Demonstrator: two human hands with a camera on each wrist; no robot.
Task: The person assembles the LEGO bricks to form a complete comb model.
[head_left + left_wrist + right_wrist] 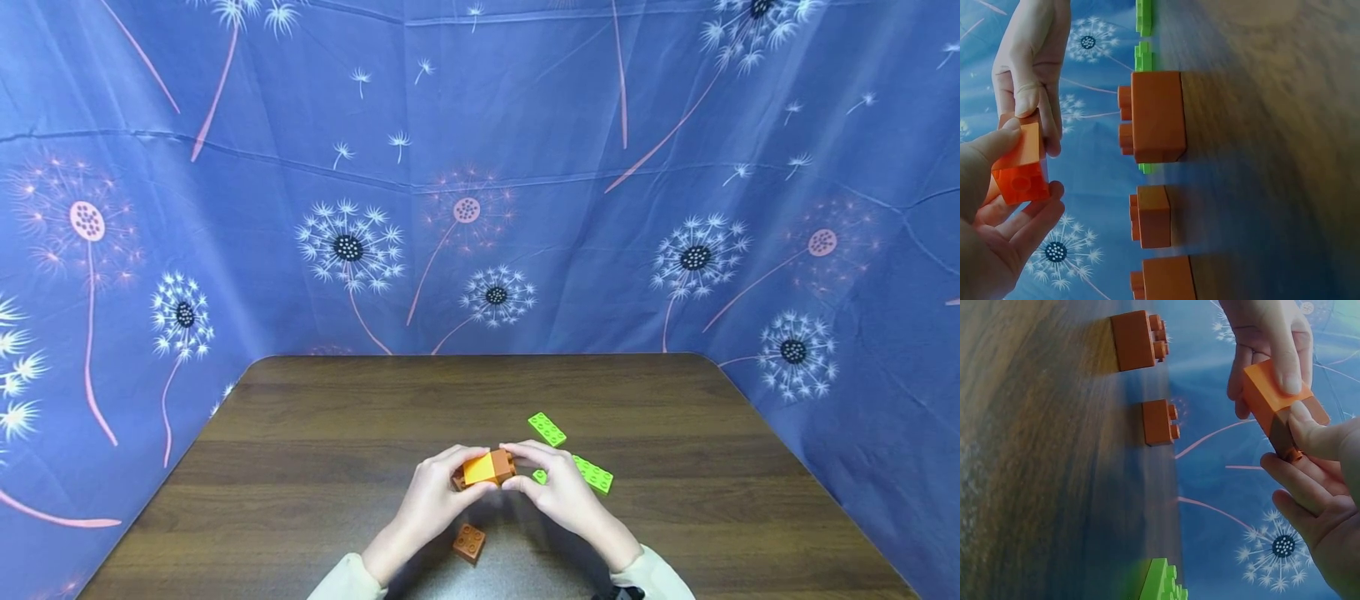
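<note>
Both hands hold a joined pair of toy building bricks above the table. My left hand (433,493) grips the orange brick (479,469), thumb on one face and fingers on the opposite side. At its right end, my right hand (561,492) pinches the brown brick (502,465) between thumb and fingers. The two bricks touch end to end; the left wrist view shows the hollow underside of the orange brick (1021,182). On the table below the hands lies a loose brown brick (469,543), studs up.
Beyond the right hand lie a green plate (547,428) and another green plate (596,475), with a bit of green (539,476) partly hidden by that hand. Several brown bricks (1158,117) stand on the wooden table (315,433). A blue dandelion-print cloth (570,250) hangs behind.
</note>
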